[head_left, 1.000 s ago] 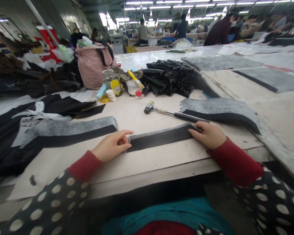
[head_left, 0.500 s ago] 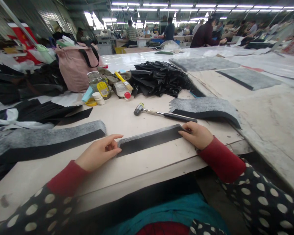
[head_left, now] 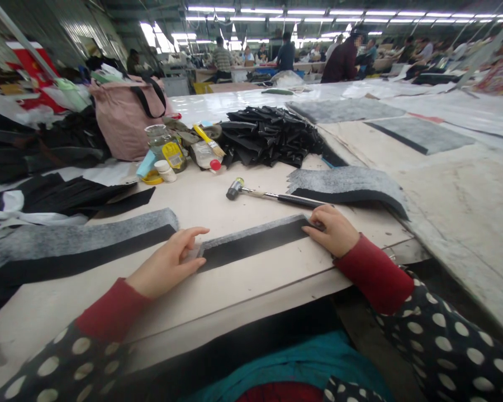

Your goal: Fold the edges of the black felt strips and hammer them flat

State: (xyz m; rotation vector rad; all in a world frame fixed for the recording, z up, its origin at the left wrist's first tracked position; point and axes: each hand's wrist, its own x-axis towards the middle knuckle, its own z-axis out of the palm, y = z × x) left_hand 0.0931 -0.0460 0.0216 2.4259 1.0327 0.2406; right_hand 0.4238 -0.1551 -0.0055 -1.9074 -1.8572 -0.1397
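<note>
A black strip with a speckled grey far edge (head_left: pixel 255 239) lies on the pale board in front of me. At its left end is my left hand (head_left: pixel 165 265), thumb and forefinger spread apart, the thumb tip touching the strip's corner. My right hand (head_left: pixel 335 228) pinches the strip's right end between thumb and bent fingers, hiding that corner. Just beyond the strip rests a mallet (head_left: pixel 272 195), its handle end partly behind my right hand.
Grey-and-black pieces lie left (head_left: pixel 84 237) and right (head_left: pixel 347 187). Farther back are a heap of black pieces (head_left: pixel 272 137), a yellow-handled brush (head_left: pixel 208 139), a glass jar (head_left: pixel 167 148), a white tub (head_left: pixel 165 171) and a pink bag (head_left: pixel 123 117). People work in the background.
My left thumb and forefinger have parted a little more at the strip's left end. Slightly more of the grey edge shows. The right hand keeps its pinch; the whole view has shifted slightly.
</note>
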